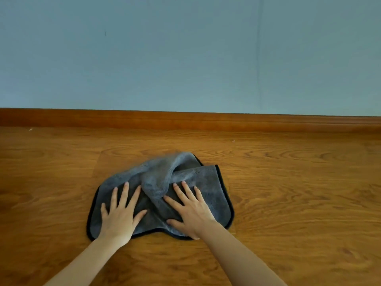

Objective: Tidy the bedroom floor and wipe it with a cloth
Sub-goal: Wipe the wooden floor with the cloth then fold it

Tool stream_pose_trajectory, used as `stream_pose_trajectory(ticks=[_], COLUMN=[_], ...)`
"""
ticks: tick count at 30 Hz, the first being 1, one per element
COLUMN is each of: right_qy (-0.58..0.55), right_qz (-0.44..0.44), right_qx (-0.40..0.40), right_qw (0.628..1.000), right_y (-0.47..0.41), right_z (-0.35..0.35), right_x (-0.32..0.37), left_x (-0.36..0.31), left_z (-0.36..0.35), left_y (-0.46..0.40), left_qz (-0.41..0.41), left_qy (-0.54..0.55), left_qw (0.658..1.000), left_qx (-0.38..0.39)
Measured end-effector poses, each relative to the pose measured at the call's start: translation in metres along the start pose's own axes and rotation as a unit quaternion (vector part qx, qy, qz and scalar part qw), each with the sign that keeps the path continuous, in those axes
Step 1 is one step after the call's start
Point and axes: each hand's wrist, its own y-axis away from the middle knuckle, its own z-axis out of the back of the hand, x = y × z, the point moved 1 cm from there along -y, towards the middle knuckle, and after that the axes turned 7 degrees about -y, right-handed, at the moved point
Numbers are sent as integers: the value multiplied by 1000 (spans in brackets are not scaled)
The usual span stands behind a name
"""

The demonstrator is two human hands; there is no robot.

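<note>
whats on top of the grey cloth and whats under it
Both hands press flat on the grey cloth: left hand, right hand, fingers spread. A bunched fold rises between them. It lies on the wooden floor; the patch beneath it is hidden.

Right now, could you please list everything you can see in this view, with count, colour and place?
cloth: one, grey with a dark edge, bunched into a fold in the middle, lying on the floor near the centre.
floor: one, brown wood grain, across the lower half.
skirting board: one, brown wood, along the foot of the wall.
wall: one, pale blue-grey, across the upper half.
specks: two small pale bits on the floor near the skirting, one right, one far left.
left hand: one, fingers spread flat, pressing the cloth.
right hand: one, fingers spread flat, pressing the cloth.
</note>
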Motion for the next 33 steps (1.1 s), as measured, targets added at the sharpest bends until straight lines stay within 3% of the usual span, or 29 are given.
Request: stream_pose_trajectory(ticks=[7,14,19,25,33], right_qy=[-12,-28,-45,-58,-89], right_qz=[-44,-157,-243,-368,-474], right_qx=[-26,-59,-75,-99,-97], right_qw=[999,985,966,923,871], right_y=[-57,-41,12,121,242], right_z=[24,44,48,33,5], right_x=[-26,-105,-170,-238,-249], left_x=[-2,-88,-166,-275,-358], left_z=[33,60,73,73,56], left_y=[-59,-99,-96,-61,3], left_qz=[25,-46,-140,-300,-425], left_qy=[28,51,57,47,-19], left_qw=[999,997,988,951,904], left_qx=[19,22,37,63,47])
